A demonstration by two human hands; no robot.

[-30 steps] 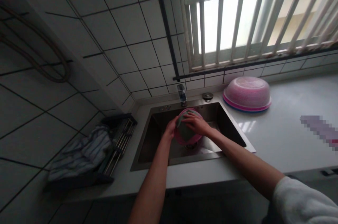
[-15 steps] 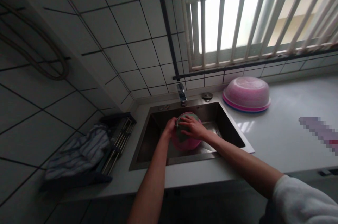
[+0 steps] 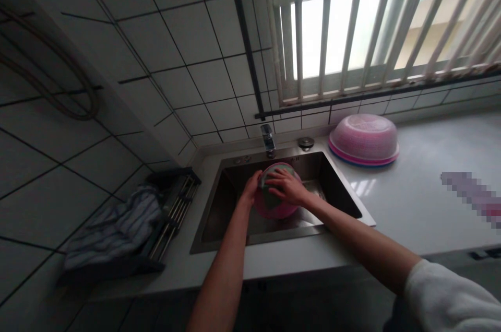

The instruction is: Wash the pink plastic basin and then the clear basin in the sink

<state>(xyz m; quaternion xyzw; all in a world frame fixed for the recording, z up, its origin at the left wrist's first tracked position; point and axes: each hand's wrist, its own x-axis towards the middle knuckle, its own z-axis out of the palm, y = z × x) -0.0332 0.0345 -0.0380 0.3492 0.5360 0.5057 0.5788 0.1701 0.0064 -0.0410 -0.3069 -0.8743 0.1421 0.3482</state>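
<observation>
A pink basin (image 3: pixel 282 211) is held in the sink (image 3: pixel 225 217), its open side tipped toward me. My left hand (image 3: pixel 251 188) grips the basin's left rim, with the thumb side at the edge. My right hand (image 3: pixel 287 187) reaches in from the right, fingers spread and lying flat on a grey-green cloth (image 3: pixel 270 199) against the inside of the basin. Part of the cloth is hidden under those fingers. Behind the basin stands the faucet (image 3: pixel 268 139); whether water runs is not visible.
A stack of pink basins or strainers (image 3: pixel 366 136) lies upside down on the counter (image 3: pixel 415 154), right of the sink. The drain plug (image 3: pixel 306 142) sits by the faucet. At left, a striped cloth (image 3: pixel 117 227) lies by a metal rack (image 3: pixel 174 217). A blurred patch (image 3: pixel 473 196) covers something at right.
The basin has risen slightly and tilted a little, with both hands staying on it. My right hand has shifted slightly over the cloth. The view has moved marginally.
</observation>
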